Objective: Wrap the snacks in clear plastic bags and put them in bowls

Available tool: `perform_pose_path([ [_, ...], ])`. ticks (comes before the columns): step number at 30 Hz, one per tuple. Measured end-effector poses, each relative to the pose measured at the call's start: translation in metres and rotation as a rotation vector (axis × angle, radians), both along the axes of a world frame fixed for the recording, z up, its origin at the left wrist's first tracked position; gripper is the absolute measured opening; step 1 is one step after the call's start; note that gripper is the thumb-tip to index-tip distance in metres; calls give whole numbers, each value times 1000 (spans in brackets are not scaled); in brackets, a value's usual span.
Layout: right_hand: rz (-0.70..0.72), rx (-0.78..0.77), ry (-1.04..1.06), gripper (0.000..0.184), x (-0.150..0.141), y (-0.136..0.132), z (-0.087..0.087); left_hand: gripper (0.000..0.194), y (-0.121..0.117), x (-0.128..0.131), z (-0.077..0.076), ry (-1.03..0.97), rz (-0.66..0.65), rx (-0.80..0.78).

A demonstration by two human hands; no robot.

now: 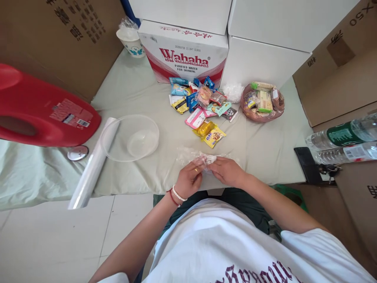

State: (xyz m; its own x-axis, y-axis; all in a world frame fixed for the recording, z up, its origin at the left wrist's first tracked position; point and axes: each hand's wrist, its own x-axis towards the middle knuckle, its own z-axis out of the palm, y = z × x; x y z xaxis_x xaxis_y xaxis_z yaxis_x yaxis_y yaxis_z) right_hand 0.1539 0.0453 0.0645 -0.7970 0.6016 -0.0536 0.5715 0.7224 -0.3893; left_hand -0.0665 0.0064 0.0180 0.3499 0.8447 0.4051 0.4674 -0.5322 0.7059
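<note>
While left hand (190, 177) and right hand (227, 171) point inward above near table edge (141, 181), both pinch clear plastic (210, 158), perhaps bag, in narrow grip. Farther, at left, transparent bowl (141, 143), rim overlapping shiny roll (90, 171). Beyond, snack packets (204, 96) in loose pile; to right, reddish bowl (249, 114), containing wrapped snacks (264, 101). At far side, paper cup (131, 42) with crumpled plastic (128, 23) at mouth, beside Wahaha carton (184, 57).
</note>
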Motion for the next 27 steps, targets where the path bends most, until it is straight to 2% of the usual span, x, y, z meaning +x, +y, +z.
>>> perform_pose_path([
  [2, -3, 34, -53, 23, -5, -5, -7, 31, -5, -13, 4, -127, 146, -65],
  [4, -28, 62, -89, 22, -10, -8, -10, 31, -7, -24, 7, -203, 427, -103],
  [6, -39, 75, -116, 21, -14, -11, -9, 39, -3, -30, 7, -190, 732, -139],
  [8, -27, 78, -140, 22, -17, -13, -7, 46, 4, -31, 4, -85, 884, -225],
  [10, -24, 78, -157, 22, -18, -14, -4, 49, 12, -27, 1, 39, 867, -335],
  [12, -28, 72, -165, 21, -18, -14, -2, 37, 16, -21, 2, 102, 816, -389],
  [15, -41, 55, -145, 21, -18, -13, -3, 11, 15, -8, 16, -42, 766, -355],
  [17, -47, 49, -111, 20, -19, -13, -7, 2, 10, 5, 30, -169, 665, -315],
  [19, -58, 38, -58, 21, -19, -15, -11, 5, 5, 19, 41, -183, 482, -266],
  [22, -91, -13, 69, 18, -10, -22, -11, 17, -3, 39, 44, 0, 230, -151],
  [25, -94, -163, 265, 16, 12, -28, -4, 30, -10, 47, 33, 244, 163, -43],
  [27, -299, -177, 379, 22, 30, -28, 0, 38, -15, 49, 24, 346, 163, 16],
])
